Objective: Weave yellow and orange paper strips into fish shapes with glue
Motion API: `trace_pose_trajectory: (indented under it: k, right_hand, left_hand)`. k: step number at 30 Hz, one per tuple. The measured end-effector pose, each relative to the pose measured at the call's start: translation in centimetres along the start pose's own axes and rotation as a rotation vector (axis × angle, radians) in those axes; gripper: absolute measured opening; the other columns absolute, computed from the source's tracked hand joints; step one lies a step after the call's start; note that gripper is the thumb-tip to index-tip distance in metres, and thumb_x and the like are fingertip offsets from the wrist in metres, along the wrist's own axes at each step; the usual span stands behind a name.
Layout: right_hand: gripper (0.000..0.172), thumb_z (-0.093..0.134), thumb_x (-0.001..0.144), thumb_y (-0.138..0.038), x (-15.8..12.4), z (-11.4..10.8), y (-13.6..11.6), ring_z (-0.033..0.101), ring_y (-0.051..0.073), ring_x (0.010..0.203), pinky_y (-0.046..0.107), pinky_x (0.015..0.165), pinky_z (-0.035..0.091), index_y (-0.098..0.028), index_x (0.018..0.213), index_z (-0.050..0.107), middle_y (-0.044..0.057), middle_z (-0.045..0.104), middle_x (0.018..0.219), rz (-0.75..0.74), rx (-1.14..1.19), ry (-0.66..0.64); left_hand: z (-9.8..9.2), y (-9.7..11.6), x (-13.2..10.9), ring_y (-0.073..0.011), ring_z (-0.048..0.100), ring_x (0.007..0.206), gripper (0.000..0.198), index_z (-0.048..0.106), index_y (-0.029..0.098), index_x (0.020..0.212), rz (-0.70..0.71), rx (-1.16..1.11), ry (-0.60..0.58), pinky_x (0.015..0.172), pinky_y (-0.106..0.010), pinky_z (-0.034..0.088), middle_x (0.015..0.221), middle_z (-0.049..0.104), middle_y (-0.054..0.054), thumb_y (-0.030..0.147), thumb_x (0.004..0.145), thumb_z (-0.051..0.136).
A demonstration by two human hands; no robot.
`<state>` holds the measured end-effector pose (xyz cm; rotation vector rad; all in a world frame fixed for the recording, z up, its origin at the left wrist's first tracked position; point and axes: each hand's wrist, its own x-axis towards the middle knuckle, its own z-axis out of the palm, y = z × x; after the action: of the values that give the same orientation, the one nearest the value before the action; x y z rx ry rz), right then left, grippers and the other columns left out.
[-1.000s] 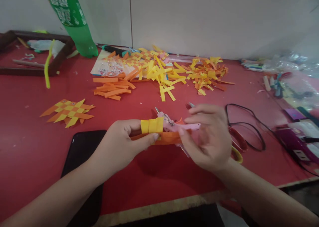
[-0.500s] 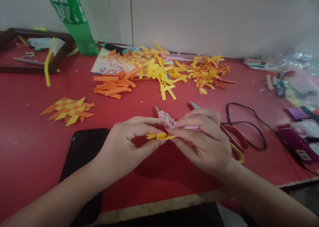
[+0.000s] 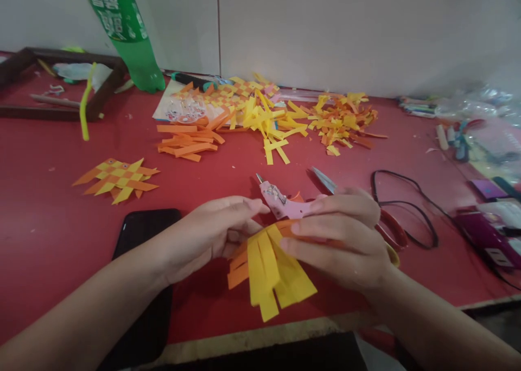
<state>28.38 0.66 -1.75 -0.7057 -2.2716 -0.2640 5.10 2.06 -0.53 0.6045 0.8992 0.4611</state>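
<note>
Between my hands hangs a partly woven paper piece (image 3: 264, 268) of yellow and orange strips, its loose yellow ends fanned downward. My right hand (image 3: 345, 235) pinches its upper right edge between fingers and a thumb that is mostly hidden. My left hand (image 3: 207, 232) has its fingers curled at the piece's left edge, partly behind the orange strips, with one digit raised off it. Just beyond the paper, a pink glue gun (image 3: 285, 204) lies on the table, its metal tip pointing to the upper left. Scissors (image 3: 323, 180) lie partly under my right hand.
A finished-looking woven paper fish (image 3: 118, 180) and a black phone (image 3: 142, 235) lie on the left. Orange strips (image 3: 189, 143), yellow strips (image 3: 264, 116) and scraps (image 3: 344, 119) are heaped behind. A green bottle (image 3: 134, 40) stands by a dark frame (image 3: 95, 102). A black cord (image 3: 433, 224) loops at right.
The paper piece has turned from edge-on to hanging with its yellow face toward me. My left hand has shifted its grip leftward, and more of the glue gun shows.
</note>
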Motion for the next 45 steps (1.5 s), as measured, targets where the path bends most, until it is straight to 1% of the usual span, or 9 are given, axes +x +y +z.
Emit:
trace_pose_trajectory:
  k: [4, 11, 15, 20, 26, 37, 39, 42, 45]
  right_hand:
    - [0.021, 0.065, 0.089, -0.016, 0.4, -0.1, -0.2, 0.056, 0.019, 0.096, 0.038, 0.086, 0.047, -0.035, 0.093, 0.073, -0.004, 0.070, 0.088, -0.010, -0.001, -0.004]
    - [0.031, 0.051, 0.076, -0.011, 0.8, -0.4, 0.2, 0.065, 0.024, 0.096, 0.047, 0.086, 0.054, -0.020, 0.099, 0.069, 0.007, 0.069, 0.104, 0.097, 0.339, -0.005]
    - [0.030, 0.059, 0.077, -0.009, 1.2, -0.1, 0.5, 0.068, 0.024, 0.095, 0.046, 0.087, 0.055, -0.018, 0.104, 0.067, 0.009, 0.072, 0.101, 0.139, 0.340, -0.016]
    - [0.034, 0.063, 0.079, -0.001, 1.5, 0.5, 0.1, 0.066, 0.017, 0.075, 0.037, 0.072, 0.058, -0.021, 0.107, 0.063, 0.002, 0.070, 0.082, 0.236, 0.458, 0.018]
    - [0.027, 0.065, 0.079, -0.001, 1.4, 0.3, -0.2, 0.064, 0.014, 0.069, 0.030, 0.063, 0.056, -0.022, 0.096, 0.063, 0.000, 0.067, 0.076, 0.344, 0.527, 0.014]
    - [0.027, 0.068, 0.078, -0.005, 1.6, 0.0, -0.1, 0.068, 0.016, 0.071, 0.035, 0.073, 0.057, -0.019, 0.101, 0.065, 0.002, 0.075, 0.079, 0.162, 0.303, 0.047]
    - [0.023, 0.059, 0.083, -0.011, 1.6, -0.3, -0.1, 0.070, 0.018, 0.075, 0.038, 0.075, 0.057, -0.016, 0.105, 0.065, 0.005, 0.075, 0.085, 0.126, 0.385, -0.010]
    - [0.033, 0.046, 0.084, -0.012, 1.4, -0.7, -0.1, 0.071, 0.021, 0.087, 0.044, 0.082, 0.057, -0.014, 0.110, 0.065, 0.009, 0.076, 0.096, 0.120, 0.442, -0.109]
    - [0.035, 0.048, 0.078, -0.004, 1.4, -0.6, -0.1, 0.069, 0.019, 0.084, 0.041, 0.082, 0.056, -0.014, 0.106, 0.067, 0.008, 0.075, 0.093, 0.115, 0.400, -0.082]
  left_hand:
    - [-0.5, -0.2, 0.2, -0.0090, 0.065, 0.073, 0.041, 0.065, 0.019, 0.105, 0.048, 0.133, -0.009, 0.066, -0.018, 0.048, 0.082, 0.070, 0.002, 0.027, 0.071, 0.086]
    - [-0.4, -0.2, 0.4, -0.0082, 0.064, 0.074, 0.022, 0.063, 0.018, 0.087, 0.319, 0.284, 0.140, 0.068, -0.018, 0.050, 0.080, 0.069, 0.004, 0.023, 0.075, 0.081]
    - [-0.3, -0.4, 0.3, -0.0101, 0.065, 0.077, 0.012, 0.070, 0.020, 0.084, 0.429, 0.504, 0.129, 0.071, -0.019, 0.051, 0.083, 0.071, 0.003, 0.027, 0.079, 0.078]
    - [-0.5, -0.6, -0.1, -0.0086, 0.068, 0.079, 0.018, 0.073, 0.027, 0.099, 0.532, 0.488, 0.084, 0.067, -0.014, 0.051, 0.092, 0.074, 0.004, 0.030, 0.082, 0.077]
    - [-0.3, -0.6, -0.1, -0.0092, 0.071, 0.074, 0.048, 0.060, 0.028, 0.121, 0.521, 0.394, 0.156, 0.066, -0.013, 0.055, 0.086, 0.074, 0.004, 0.031, 0.078, 0.081]
    - [0.1, -0.3, -0.2, -0.0118, 0.073, 0.069, 0.057, 0.059, 0.023, 0.123, 0.540, 0.454, 0.356, 0.061, -0.014, 0.055, 0.073, 0.074, 0.005, 0.033, 0.074, 0.084]
    - [0.1, -0.4, -0.2, -0.0128, 0.074, 0.074, 0.057, 0.058, 0.024, 0.124, 0.537, 0.458, 0.355, 0.062, -0.014, 0.056, 0.076, 0.075, 0.004, 0.033, 0.075, 0.083]
    - [0.1, -0.5, -0.3, -0.0136, 0.075, 0.081, 0.052, 0.058, 0.022, 0.124, 0.551, 0.438, 0.297, 0.069, -0.015, 0.057, 0.082, 0.078, 0.002, 0.030, 0.078, 0.081]
    - [0.2, -0.6, -0.4, -0.0140, 0.075, 0.084, 0.049, 0.058, 0.022, 0.124, 0.594, 0.427, 0.258, 0.076, -0.017, 0.057, 0.087, 0.078, 0.000, 0.027, 0.079, 0.079]
